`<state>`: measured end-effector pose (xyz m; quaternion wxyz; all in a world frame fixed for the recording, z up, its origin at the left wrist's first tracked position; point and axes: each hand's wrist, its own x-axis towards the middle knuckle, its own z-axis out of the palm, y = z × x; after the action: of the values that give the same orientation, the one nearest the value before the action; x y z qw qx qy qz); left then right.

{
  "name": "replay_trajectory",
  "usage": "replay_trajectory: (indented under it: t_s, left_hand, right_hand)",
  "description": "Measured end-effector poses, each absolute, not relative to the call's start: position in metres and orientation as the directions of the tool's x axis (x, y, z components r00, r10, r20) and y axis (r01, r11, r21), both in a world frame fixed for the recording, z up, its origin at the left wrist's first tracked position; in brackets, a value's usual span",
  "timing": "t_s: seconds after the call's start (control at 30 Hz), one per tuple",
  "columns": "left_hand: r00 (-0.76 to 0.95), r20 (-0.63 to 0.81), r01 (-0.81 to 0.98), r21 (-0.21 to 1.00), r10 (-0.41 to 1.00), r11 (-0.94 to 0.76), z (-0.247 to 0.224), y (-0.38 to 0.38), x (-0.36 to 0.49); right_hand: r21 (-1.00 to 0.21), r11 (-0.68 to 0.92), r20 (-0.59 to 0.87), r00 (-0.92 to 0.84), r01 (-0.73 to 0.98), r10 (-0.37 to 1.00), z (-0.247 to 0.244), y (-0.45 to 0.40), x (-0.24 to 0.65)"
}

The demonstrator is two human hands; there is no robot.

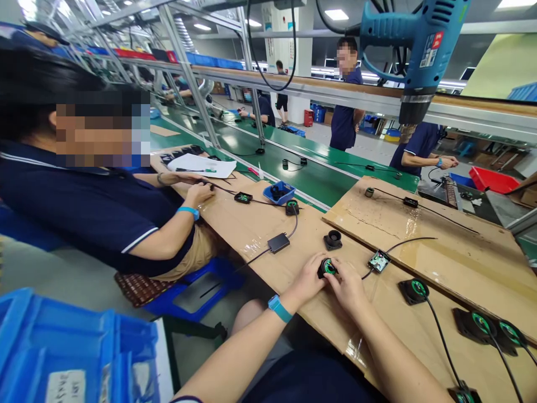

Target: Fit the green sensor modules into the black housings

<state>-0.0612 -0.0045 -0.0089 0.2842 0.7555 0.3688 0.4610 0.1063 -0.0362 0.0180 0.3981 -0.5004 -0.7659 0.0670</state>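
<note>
Between my two hands is a small round black housing with a green circuit board [328,267], just above the cardboard-covered bench. My left hand [307,279] grips its left side, and the fingers of my right hand [349,286] close on its right rim. Just beyond stands another black housing [333,239], with a dark round opening. To the right lies an open black case with a circuit board [379,261] and a black cable. A closed black box [278,243] on a cable sits to the left. Further right is a square-flanged housing with a green ring [413,291].
A co-worker's hand [200,193] holds a cable at the left. A blue tray [279,192] contains black parts. Overhead hangs a teal power drill [428,56]. Behind the cardboard [251,224] runs a green conveyor [310,176]. Blue bins [54,336] stand lower left.
</note>
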Motion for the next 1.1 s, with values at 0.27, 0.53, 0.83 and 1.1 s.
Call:
replay_trajectory:
  t_s: [0.27,0.53,0.83,1.1]
  left_hand:
    - [0.283,0.469,0.318,0.777,0.837,-0.543,-0.016,-0.004,-0.062]
    - [0.338,0.421,0.294,0.802,0.842,-0.52,-0.017,-0.003,-0.065]
    - [0.395,0.382,0.272,0.82,0.836,-0.503,-0.009,-0.005,-0.063]
    - [0.374,0.356,0.361,0.795,0.856,-0.488,-0.008,-0.004,-0.063]
  right_hand:
    - [-0.658,0.288,0.391,-0.011,0.695,0.92,0.015,-0.04,0.101]
    - [-0.633,0.359,0.416,-0.089,0.686,0.905,0.013,-0.044,0.111]
    - [-0.536,0.498,0.452,-0.266,0.682,0.851,0.02,-0.041,0.11]
    - [-0.463,0.489,0.452,-0.278,0.739,0.848,0.012,-0.029,0.108]
